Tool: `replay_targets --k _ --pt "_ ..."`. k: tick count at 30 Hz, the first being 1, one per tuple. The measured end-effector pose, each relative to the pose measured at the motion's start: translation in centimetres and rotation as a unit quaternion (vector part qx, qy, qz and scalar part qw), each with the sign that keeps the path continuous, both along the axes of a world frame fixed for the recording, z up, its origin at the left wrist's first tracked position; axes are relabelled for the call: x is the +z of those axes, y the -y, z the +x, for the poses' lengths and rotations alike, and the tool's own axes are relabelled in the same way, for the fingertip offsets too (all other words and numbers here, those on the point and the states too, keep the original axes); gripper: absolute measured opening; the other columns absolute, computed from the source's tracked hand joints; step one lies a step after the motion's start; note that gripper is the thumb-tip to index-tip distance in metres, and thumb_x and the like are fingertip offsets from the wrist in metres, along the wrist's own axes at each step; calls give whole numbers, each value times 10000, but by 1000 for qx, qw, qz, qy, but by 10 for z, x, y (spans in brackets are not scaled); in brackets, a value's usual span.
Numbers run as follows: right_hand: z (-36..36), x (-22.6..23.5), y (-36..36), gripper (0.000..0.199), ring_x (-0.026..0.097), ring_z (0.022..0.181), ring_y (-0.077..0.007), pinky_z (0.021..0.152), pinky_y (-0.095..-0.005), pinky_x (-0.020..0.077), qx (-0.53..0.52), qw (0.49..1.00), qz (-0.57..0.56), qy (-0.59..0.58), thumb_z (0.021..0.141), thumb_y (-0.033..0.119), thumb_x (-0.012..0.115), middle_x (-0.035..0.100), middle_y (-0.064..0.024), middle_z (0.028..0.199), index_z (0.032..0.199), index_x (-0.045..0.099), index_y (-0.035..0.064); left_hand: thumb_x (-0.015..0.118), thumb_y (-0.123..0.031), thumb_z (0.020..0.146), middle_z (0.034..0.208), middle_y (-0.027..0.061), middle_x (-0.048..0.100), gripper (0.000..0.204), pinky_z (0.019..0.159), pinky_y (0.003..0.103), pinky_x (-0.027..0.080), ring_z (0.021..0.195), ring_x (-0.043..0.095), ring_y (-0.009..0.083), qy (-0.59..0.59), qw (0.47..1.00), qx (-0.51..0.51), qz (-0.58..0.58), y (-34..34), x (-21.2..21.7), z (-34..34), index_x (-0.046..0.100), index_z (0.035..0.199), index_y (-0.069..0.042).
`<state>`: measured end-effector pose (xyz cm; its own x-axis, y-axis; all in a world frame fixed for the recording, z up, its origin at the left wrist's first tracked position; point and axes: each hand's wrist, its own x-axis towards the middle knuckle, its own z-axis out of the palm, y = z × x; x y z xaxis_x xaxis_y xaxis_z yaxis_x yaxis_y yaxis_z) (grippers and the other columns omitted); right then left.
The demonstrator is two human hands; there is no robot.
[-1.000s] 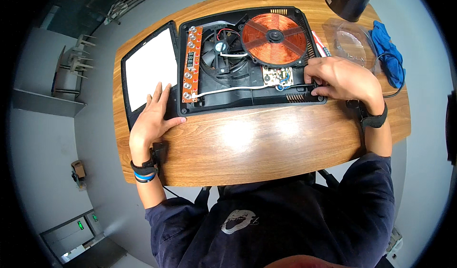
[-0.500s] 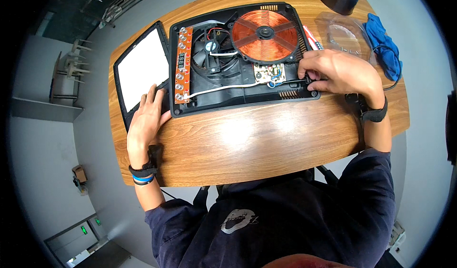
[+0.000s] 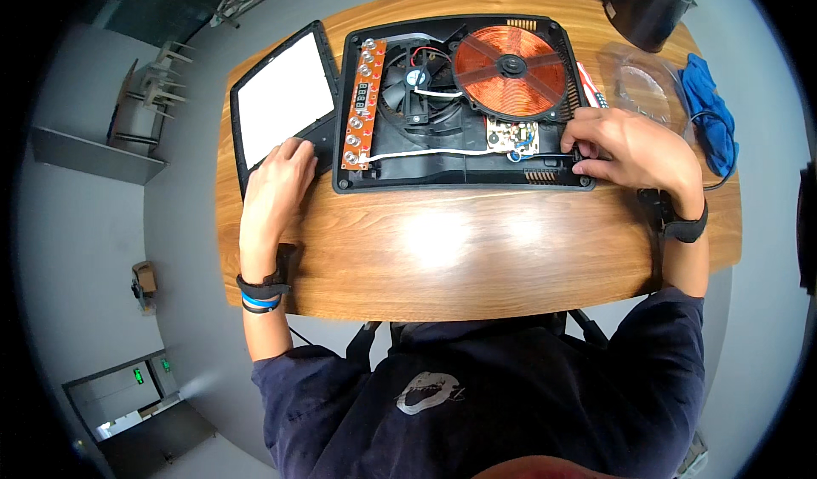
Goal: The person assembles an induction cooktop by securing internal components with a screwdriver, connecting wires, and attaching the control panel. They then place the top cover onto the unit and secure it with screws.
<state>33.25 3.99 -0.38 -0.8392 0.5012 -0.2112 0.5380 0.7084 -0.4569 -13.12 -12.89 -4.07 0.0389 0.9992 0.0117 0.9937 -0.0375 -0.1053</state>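
An opened induction cooker base (image 3: 442, 177) lies on the table, showing a copper coil (image 3: 545, 83), a fan (image 3: 400, 92), an orange button board (image 3: 353, 139) and a small circuit board (image 3: 511, 134). At its right edge, my right hand (image 3: 634, 147) pinches what looks like the black power cord; the fingertips partly hide it. Left of the base is a black cover panel (image 3: 319, 58) with a white inner sheet (image 3: 285, 96). The fingers of my left hand (image 3: 281, 177) curl over the panel's near edge, with their tips hidden.
On the wooden table (image 3: 442, 258), a clear plastic bag (image 3: 642, 92) and a blue cloth (image 3: 708, 113) lie beyond my right hand. A black kettle (image 3: 647, 7) stands at the far right corner. A red-and-white item (image 3: 589, 86) shows beside the base.
My left hand's fingers, stretched over the panel before, are now curled. My right hand keeps its pinch at the base's edge. The whole view has shifted, moving the scene rightward.
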Motion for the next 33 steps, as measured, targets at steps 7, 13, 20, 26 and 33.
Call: replay_targets --k 7,13,20,26,33 --pt "4 -5 -1 283 738 960 -355 843 -468 581 16 1000 20 -8 921 146 859 721 -155 1087 1135 712 34 717 -289 1066 1162 142 663 281 853 475 657 1057 720 368 -35 997 -49 -44 -6 -18 -11 661 1220 -61" --pt "4 -1 0 284 746 975 -364 858 -469 590 6 1000 5 -2 926 141 853 738 -154 1110 1149 720 26 692 -243 1082 1142 129 648 195 725 464 664 1008 718 345 -87 994 -58 -30 -2 -21 -10 659 1185 -80" --pt "7 -1 -1 281 756 965 -350 850 -465 595 -1 1000 8 0 930 143 854 747 -143 1099 1166 730 55 730 -249 1039 1158 106 620 221 745 455 669 1055 695 328 -106 990 -35 84 17 -5 -34 617 1131 -83" --pt "7 -2 -1 285 758 961 -340 845 -462 596 -6 1000 5 4 930 139 856 752 -137 1088 1177 735 68 796 -156 1005 1376 86 739 248 815 421 658 1105 754 319 -68 963 -28 260 18 14 -65 603 1114 -45" --pt "4 3 2 271 748 972 -380 853 -488 587 -5 1000 22 5 962 153 827 753 -154 1106 1192 721 57 824 -187 1028 1022 93 793 229 728 396 597 840 751 314 -72 897 -30 435 -5 45 -37 672 1132 -51"
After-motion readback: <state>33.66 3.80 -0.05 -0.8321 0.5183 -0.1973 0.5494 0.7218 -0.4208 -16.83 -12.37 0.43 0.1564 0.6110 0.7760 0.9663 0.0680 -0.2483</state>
